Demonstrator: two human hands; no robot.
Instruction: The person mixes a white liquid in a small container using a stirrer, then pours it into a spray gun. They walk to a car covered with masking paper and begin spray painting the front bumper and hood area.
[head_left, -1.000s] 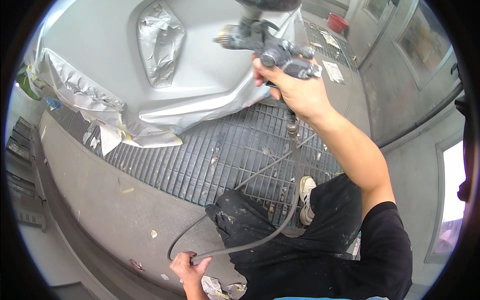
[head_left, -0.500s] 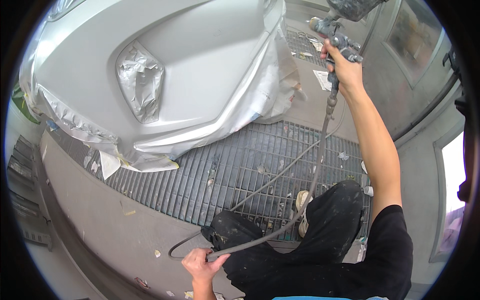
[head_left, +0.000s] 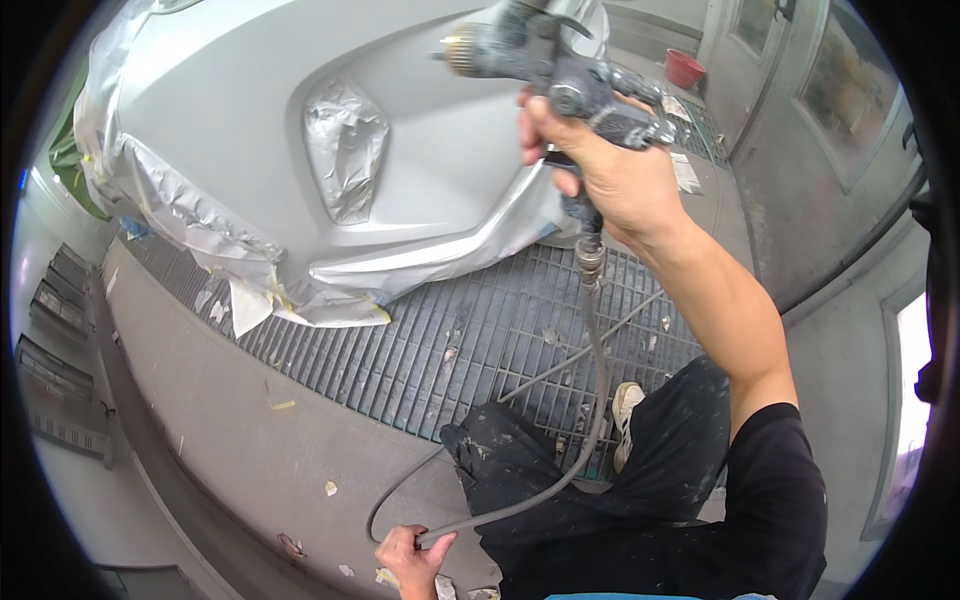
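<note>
My right hand [head_left: 625,185] is wrapped round the handle of a paint-stained spray gun [head_left: 575,85], held up in front of the silver car bumper [head_left: 440,130]. The gun's nozzle points left, apart from the panel. From its lower end a grey air hose [head_left: 598,390] hangs and loops down past my knees. Low in the view, my left hand [head_left: 408,558] is closed on that hose. Crumpled silvery masking [head_left: 345,150] covers a recess in the bumper, and more masking sheet [head_left: 190,215] runs along its lower edge. The top of the gun is cut off by the frame.
Metal floor grating [head_left: 420,340] with paper scraps lies under the bumper and by my shoe [head_left: 626,420]. A red bucket [head_left: 684,69] stands at the far right, near a grey door [head_left: 800,150]. The hose also trails across the grating. Vented panels [head_left: 60,370] line the left wall.
My right hand has brought the spray gun left and nearer, in front of the bumper. My left hand keeps its hold on the hose, slightly lower in view. The view has shifted a little.
</note>
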